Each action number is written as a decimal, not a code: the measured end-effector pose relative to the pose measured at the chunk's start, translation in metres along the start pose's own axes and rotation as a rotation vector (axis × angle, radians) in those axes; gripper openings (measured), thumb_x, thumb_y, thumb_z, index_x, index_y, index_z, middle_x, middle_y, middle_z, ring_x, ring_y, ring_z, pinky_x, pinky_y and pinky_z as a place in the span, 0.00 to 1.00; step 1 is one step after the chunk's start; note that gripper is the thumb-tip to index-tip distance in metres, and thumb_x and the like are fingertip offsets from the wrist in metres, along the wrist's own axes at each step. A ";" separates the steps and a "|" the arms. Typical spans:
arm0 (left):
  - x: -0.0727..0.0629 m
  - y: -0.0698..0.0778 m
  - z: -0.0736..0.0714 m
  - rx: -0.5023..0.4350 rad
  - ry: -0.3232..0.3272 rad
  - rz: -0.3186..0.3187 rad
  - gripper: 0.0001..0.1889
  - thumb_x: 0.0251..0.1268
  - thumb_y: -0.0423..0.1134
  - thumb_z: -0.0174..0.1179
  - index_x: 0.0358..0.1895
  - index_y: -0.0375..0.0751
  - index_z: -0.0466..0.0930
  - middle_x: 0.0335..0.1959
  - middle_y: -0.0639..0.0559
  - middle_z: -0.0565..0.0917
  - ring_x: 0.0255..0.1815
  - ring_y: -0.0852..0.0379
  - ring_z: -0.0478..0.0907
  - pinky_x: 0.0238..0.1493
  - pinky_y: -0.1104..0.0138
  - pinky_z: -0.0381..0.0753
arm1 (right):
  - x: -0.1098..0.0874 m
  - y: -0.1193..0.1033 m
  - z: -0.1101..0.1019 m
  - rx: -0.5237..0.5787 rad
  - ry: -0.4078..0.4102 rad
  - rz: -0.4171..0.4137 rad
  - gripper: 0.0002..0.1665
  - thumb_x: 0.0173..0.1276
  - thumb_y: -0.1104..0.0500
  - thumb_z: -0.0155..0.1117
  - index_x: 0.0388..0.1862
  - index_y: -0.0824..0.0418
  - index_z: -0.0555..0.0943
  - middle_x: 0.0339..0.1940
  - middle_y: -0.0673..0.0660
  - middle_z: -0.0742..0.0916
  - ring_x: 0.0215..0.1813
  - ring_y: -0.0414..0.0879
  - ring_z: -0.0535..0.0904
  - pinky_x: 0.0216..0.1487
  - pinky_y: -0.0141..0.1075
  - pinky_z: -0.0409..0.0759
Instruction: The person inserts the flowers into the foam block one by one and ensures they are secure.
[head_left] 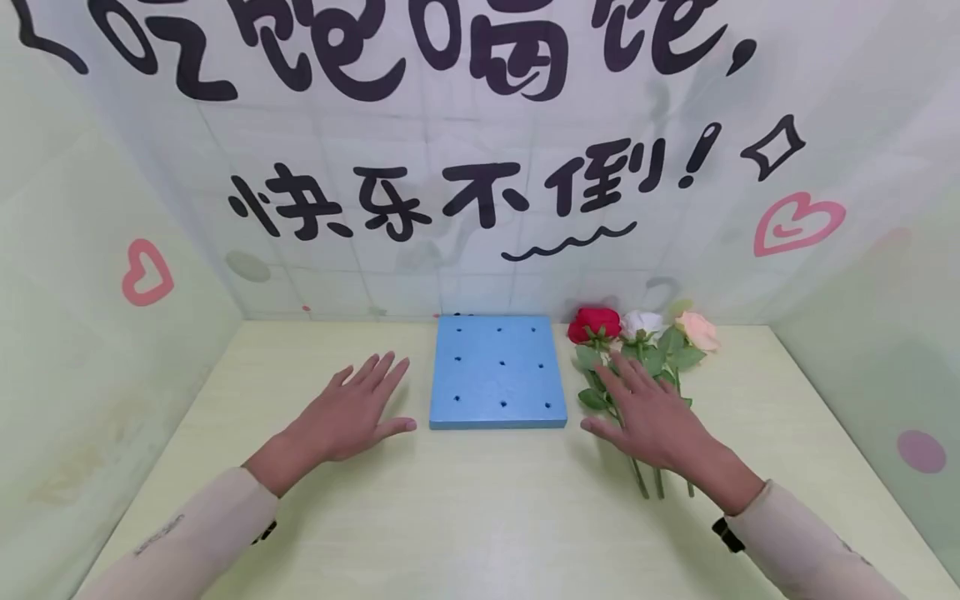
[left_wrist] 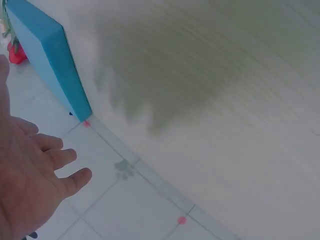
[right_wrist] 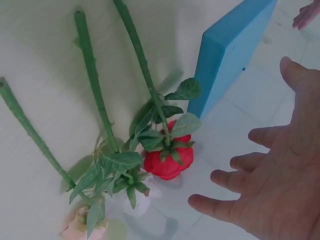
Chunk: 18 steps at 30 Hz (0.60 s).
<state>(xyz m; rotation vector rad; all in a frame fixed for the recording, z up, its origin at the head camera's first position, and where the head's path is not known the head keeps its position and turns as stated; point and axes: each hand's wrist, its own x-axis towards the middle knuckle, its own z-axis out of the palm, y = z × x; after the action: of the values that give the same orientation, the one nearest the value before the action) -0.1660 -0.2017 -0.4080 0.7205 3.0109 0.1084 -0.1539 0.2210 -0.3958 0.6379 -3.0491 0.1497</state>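
Note:
A square blue foam board with several small dark holes lies on the table near the back wall. To its right, three artificial roses lie side by side with stems toward the front: a red rose, a white rose and a pale peach rose. My left hand hovers left of the board, fingers spread and holding nothing. My right hand is spread over the rose stems and hides part of them. In the right wrist view a gap shows between my fingers and the red rose.
The pale wooden table is enclosed by a back wall with black lettering and by side walls. Red heart drawings mark the walls. Light sleeves cover both forearms.

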 end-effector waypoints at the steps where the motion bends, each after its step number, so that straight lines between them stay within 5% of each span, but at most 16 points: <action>1: 0.003 -0.001 0.000 -0.010 0.000 -0.003 0.48 0.65 0.73 0.40 0.78 0.42 0.47 0.78 0.39 0.53 0.77 0.38 0.50 0.71 0.39 0.54 | 0.003 0.002 -0.001 0.007 -0.004 0.006 0.53 0.66 0.26 0.49 0.77 0.59 0.58 0.78 0.65 0.57 0.76 0.65 0.55 0.63 0.69 0.64; 6: 0.018 -0.001 -0.001 -0.146 -0.015 -0.041 0.49 0.66 0.73 0.39 0.78 0.38 0.46 0.77 0.39 0.55 0.76 0.38 0.53 0.71 0.40 0.57 | 0.016 0.013 -0.006 0.095 -0.023 0.049 0.52 0.66 0.30 0.54 0.77 0.60 0.57 0.77 0.67 0.58 0.74 0.67 0.59 0.61 0.66 0.69; 18: 0.045 0.004 -0.001 -0.605 -0.073 -0.241 0.42 0.72 0.59 0.50 0.77 0.34 0.48 0.71 0.34 0.65 0.69 0.36 0.65 0.65 0.43 0.69 | 0.034 0.029 -0.015 0.585 -0.133 0.262 0.42 0.70 0.45 0.59 0.73 0.69 0.61 0.66 0.73 0.73 0.61 0.67 0.75 0.53 0.55 0.80</action>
<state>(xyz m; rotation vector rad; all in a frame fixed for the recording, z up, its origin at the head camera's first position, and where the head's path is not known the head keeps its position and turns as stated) -0.2044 -0.1778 -0.4079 0.2908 2.7221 0.9036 -0.1967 0.2357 -0.3818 0.2534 -3.1939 1.0693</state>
